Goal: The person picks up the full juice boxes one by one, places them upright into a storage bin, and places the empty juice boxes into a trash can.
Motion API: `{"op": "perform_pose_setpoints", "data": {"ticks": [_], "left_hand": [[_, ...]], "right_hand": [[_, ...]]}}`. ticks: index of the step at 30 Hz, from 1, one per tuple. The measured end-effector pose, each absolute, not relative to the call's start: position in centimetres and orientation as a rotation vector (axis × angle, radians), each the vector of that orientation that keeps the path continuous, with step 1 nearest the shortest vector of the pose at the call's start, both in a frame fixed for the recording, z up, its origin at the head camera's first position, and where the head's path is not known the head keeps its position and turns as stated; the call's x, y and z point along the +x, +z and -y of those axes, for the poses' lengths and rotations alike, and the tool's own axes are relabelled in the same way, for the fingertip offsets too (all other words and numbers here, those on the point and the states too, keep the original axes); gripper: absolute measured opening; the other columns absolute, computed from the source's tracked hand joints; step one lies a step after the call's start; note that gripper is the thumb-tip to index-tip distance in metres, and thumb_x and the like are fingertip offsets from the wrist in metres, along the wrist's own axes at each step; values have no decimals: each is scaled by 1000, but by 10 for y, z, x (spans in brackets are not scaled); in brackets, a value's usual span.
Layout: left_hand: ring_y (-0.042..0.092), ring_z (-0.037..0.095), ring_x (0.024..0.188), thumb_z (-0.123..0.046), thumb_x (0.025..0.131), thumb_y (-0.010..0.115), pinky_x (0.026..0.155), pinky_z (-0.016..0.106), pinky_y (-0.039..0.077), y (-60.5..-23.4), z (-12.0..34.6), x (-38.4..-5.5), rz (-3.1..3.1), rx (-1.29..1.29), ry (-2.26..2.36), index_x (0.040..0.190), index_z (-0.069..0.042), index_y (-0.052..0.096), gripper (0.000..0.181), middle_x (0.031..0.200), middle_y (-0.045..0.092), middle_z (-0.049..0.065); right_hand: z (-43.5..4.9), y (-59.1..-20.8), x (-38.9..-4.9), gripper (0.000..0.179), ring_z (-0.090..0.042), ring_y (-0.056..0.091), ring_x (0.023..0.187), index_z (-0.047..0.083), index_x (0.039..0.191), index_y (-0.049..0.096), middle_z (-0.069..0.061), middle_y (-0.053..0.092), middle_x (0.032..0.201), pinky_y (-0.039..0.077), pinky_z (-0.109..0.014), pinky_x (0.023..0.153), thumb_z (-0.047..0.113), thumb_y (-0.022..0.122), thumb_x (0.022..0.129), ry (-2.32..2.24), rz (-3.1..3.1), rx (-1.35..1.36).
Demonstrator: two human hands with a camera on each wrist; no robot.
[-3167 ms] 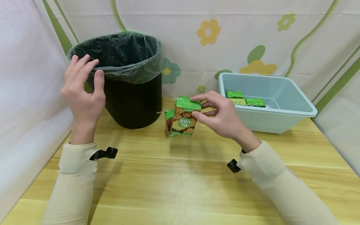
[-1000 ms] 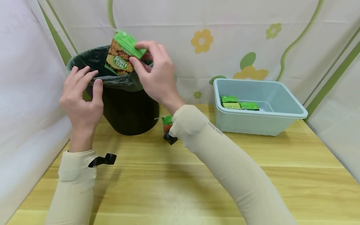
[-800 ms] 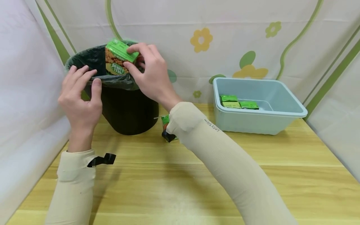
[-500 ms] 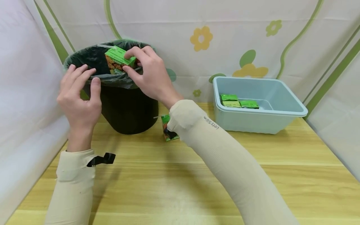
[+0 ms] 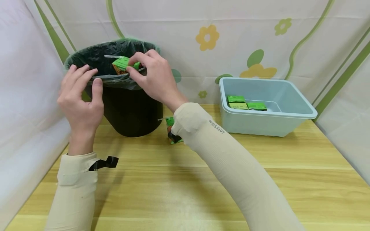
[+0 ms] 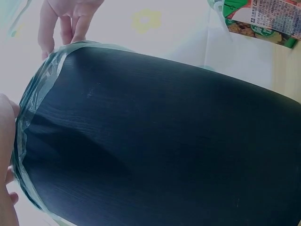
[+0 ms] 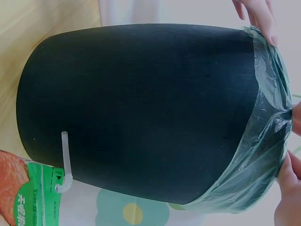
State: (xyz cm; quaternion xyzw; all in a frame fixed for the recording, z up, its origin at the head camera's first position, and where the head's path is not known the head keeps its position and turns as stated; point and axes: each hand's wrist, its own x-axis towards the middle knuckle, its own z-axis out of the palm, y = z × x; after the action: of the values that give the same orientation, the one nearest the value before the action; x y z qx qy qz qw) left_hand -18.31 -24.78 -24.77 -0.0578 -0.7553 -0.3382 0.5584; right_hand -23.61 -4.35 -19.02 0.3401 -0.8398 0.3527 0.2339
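**Juice carton (image 5: 120,66) held in the mouth of the bin (image 5: 133,112)**

The right hand (image 5: 154,75) pinches it between thumb and fingers, tilted, just within the rim; the left hand (image 5: 81,98) rests at the rim's other side, fingers loosely extended, gripping nothing that shows; the straw (image 5: 112,56) could snag the loose liner (image 5: 122,82) and drag it inward; a hard squeeze might spurt any leftover drink; a dipping sleeve (image 5: 192,120) could topple the second carton (image 5: 169,122) on the counter (image 5: 138,195).

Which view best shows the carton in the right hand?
The head view: it looks into the bin, showing the carton, its green top and straw. Neither wrist view shows that carton; both mainly show the bin's outside.
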Motion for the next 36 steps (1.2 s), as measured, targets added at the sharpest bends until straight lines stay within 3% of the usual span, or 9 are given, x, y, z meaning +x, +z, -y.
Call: {"op": "perform_pose_setpoints", "data": {"ticks": [5,14,25,36], "left_hand": [[55,15,146,-33,98,65,127,30,35,-249,249,-184,1785,-136,-789,123,-10,81,37,136,75,9],[55,15,146,-32,99,65,127,29,35,-248,249,-182,1780,-129,-798,123,-10,81,37,136,75,9],[56,15,146,-32,98,64,126,30,35,-247,248,-182,1774,-130,-799,122,-9,81,37,136,75,9],[56,15,146,-33,98,64,126,30,35,-246,248,-181,1777,-129,-791,121,-9,81,38,135,75,10]], "right_hand": [[39,-195,-237,19,-15,63,111,16,109,81,-3,70,117,47,-21,98,27,67,106,1034,2213,1013],[22,-188,-231,16,-13,63,120,14,114,79,-2,68,122,48,-12,107,21,72,103,1318,2225,1117],[-13,-211,-233,25,-23,68,117,0,121,74,-14,68,123,59,-26,102,11,75,98,1674,2082,1033],[-54,-262,-240,28,-22,72,118,8,125,73,-8,75,127,58,-32,105,16,77,98,1706,2318,974]]}}
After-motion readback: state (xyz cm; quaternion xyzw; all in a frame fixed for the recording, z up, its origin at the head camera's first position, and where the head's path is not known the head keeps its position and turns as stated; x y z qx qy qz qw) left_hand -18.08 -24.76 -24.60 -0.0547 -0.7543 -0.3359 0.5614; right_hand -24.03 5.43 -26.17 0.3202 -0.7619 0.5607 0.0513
